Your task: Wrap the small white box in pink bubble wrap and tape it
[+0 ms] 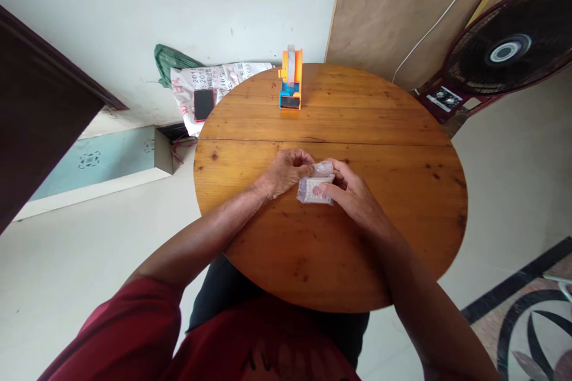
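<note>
Over the middle of a round wooden table (268, 238) I hold a small whitish packet (315, 190) wrapped in clear bubble wrap (322, 168). A reddish mark shows on its front; what lies inside the wrap I cannot make out. My left hand (288, 171) pinches the far left edge of the bubble wrap between thumb and fingers. My right hand (351, 190) grips the packet from the right, thumb across its front and fingers behind it, partly hidden.
An orange and blue tape dispenser (291, 80) stands at the table's far edge. Beyond the left rim, a dark phone (204, 105) lies on a printed white sack (232, 74), near a green bag (174, 62). A large fan (509, 50) stands at the right.
</note>
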A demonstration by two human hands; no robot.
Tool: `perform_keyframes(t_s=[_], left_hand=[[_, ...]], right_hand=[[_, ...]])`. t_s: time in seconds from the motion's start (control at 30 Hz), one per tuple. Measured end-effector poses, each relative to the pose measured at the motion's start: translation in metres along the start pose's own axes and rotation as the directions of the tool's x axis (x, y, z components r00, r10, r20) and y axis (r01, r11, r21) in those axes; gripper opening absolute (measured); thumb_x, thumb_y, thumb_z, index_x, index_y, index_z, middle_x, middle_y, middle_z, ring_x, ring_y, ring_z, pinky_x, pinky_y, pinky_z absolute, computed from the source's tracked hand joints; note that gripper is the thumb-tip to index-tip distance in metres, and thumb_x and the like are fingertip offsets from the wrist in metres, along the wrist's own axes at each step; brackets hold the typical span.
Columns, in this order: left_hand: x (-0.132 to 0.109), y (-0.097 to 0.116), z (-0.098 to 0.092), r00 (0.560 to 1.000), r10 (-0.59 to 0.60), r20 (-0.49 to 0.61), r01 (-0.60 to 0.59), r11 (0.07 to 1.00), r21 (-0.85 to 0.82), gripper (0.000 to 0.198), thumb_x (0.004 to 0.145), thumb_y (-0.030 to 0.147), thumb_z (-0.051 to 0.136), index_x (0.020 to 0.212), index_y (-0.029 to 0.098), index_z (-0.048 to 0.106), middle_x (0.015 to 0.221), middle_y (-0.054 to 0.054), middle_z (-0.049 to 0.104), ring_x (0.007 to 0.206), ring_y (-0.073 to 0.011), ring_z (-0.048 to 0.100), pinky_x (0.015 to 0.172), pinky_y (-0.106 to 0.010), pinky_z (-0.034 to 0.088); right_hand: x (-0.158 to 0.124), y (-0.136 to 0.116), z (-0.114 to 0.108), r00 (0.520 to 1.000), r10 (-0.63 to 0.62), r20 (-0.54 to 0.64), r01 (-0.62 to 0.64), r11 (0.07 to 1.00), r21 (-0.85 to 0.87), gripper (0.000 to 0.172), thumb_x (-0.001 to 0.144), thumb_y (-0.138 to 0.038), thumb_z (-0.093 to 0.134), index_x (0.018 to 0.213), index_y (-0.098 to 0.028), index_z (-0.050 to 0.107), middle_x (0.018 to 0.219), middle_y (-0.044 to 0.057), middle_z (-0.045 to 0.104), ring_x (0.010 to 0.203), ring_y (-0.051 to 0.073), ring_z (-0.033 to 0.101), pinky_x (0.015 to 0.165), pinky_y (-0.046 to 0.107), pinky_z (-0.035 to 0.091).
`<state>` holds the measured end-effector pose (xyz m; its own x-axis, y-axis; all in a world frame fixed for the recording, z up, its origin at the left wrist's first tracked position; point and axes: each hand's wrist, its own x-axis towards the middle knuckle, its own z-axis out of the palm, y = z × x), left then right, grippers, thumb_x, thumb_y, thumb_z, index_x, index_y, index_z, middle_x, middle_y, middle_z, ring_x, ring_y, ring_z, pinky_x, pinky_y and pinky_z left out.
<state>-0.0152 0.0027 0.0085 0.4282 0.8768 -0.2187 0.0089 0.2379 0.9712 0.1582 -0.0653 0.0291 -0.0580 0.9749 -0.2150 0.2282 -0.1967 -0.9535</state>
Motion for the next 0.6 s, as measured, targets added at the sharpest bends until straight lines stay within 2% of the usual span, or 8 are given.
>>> perform_keyframes(t_s=[0.13, 0.23, 0.33, 0.43, 0.5, 0.6], left_hand=[[0.002, -0.006, 0.001, 0.999, 0.042, -0.011, -0.042, 0.999, -0.006, 0.008, 0.074, 0.014, 0.068, 0.076, 0.014, 0.061, 0.065, 0.004, 0.061, 0.058, -0.0070, 0.052, 0.058, -0.021, 0.040], [0.000, -0.006, -0.002, 0.998, 0.056, 0.018, -0.056, 0.998, 0.002, 0.012, 0.076, 0.022, 0.071, 0.078, 0.014, 0.063, 0.068, 0.003, 0.062, 0.059, -0.0075, 0.053, 0.060, -0.022, 0.040], [-0.006, -0.002, -0.005, 0.992, 0.023, 0.126, -0.023, 1.000, 0.000, 0.024, 0.075, 0.032, 0.076, 0.084, 0.014, 0.063, 0.074, 0.001, 0.064, 0.065, -0.0090, 0.057, 0.064, -0.023, 0.042], [-0.014, 0.003, -0.005, 0.971, 0.004, 0.237, 0.013, 0.997, -0.070, 0.042, 0.067, 0.029, 0.085, 0.097, 0.015, 0.059, 0.087, -0.001, 0.067, 0.077, -0.0119, 0.062, 0.071, -0.025, 0.045], [-0.017, 0.004, -0.004, 0.966, 0.008, 0.259, 0.022, 0.993, -0.114, 0.051, 0.064, 0.026, 0.087, 0.104, 0.016, 0.056, 0.092, -0.001, 0.066, 0.081, -0.0122, 0.062, 0.073, -0.026, 0.045], [-0.018, 0.002, -0.003, 0.966, -0.007, 0.260, 0.037, 0.993, -0.113, 0.052, 0.065, 0.026, 0.087, 0.105, 0.015, 0.055, 0.090, 0.000, 0.064, 0.077, -0.0105, 0.059, 0.071, -0.025, 0.044]], right_hand=[[0.002, 0.003, 0.000, 0.999, 0.004, -0.044, -0.005, 1.000, -0.021, 0.065, 0.072, -0.029, 0.072, 0.135, -0.026, 0.055, 0.131, 0.009, 0.067, 0.107, 0.027, 0.068, 0.095, 0.047, 0.054], [0.003, 0.006, -0.002, 0.997, 0.019, -0.069, -0.022, 0.999, -0.035, 0.072, 0.072, -0.032, 0.072, 0.140, -0.023, 0.052, 0.132, 0.012, 0.066, 0.107, 0.028, 0.068, 0.095, 0.048, 0.054], [0.005, 0.010, -0.004, 0.997, 0.000, -0.077, -0.004, 0.998, -0.058, 0.072, 0.073, -0.035, 0.072, 0.140, -0.021, 0.052, 0.131, 0.013, 0.067, 0.112, 0.029, 0.066, 0.098, 0.048, 0.052], [0.005, 0.015, -0.004, 0.995, -0.028, -0.097, 0.017, 0.993, -0.120, 0.068, 0.074, -0.035, 0.071, 0.138, -0.023, 0.053, 0.127, 0.013, 0.069, 0.113, 0.030, 0.066, 0.099, 0.049, 0.051], [0.004, 0.017, -0.004, 0.994, -0.052, -0.099, 0.036, 0.987, -0.154, 0.067, 0.075, -0.035, 0.071, 0.138, -0.023, 0.054, 0.128, 0.013, 0.069, 0.111, 0.029, 0.066, 0.097, 0.049, 0.052], [0.004, 0.018, -0.005, 0.992, -0.092, -0.089, 0.078, 0.985, -0.152, 0.065, 0.076, -0.037, 0.070, 0.137, -0.022, 0.055, 0.128, 0.014, 0.068, 0.108, 0.028, 0.067, 0.095, 0.047, 0.053]])
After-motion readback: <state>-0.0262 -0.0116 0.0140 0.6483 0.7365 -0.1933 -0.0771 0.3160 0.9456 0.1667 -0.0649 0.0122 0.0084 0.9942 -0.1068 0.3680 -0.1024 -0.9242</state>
